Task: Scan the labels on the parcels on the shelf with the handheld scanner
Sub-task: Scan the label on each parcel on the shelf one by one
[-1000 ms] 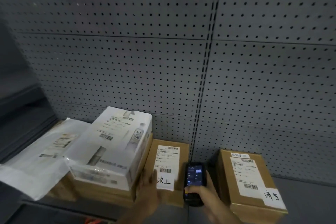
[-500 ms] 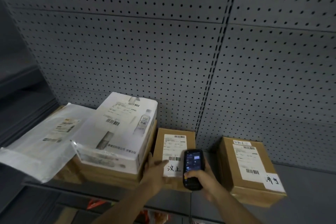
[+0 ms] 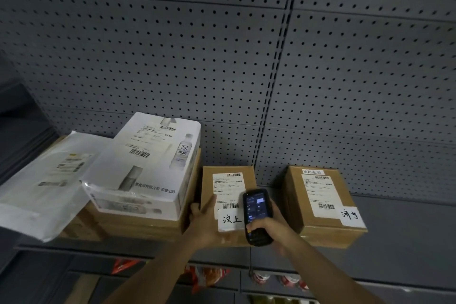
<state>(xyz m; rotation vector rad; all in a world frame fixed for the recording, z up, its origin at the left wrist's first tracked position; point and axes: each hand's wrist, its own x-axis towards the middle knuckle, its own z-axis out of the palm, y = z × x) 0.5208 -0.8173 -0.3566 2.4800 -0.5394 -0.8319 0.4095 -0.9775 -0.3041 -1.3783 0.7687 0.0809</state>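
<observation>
A small brown parcel point(image 3: 225, 171) with a white barcode label and a handwritten slip stands mid-shelf. My left hand point(image 3: 206, 221) rests flat on its left front, fingers straight. My right hand point(image 3: 271, 228) grips a black handheld scanner point(image 3: 256, 215), lit screen facing me, held over the parcel's right side beside the label. A second brown parcel point(image 3: 320, 205) with its own label and slip sits to the right. A white printed carton point(image 3: 148, 168) lies on a flat brown box point(image 3: 138, 226) at left, next to a white mailer bag point(image 3: 47, 185).
The grey shelf point(image 3: 407, 242) runs on to the right of the parcels. A grey pegboard wall point(image 3: 222, 57) backs the shelf. Below the shelf edge, colourful packets point(image 3: 209, 276) show on a lower level.
The view has dropped back a little, so both forearms show more. The scanner has shifted slightly over the middle parcel's right side. My left hand stays on the parcel.
</observation>
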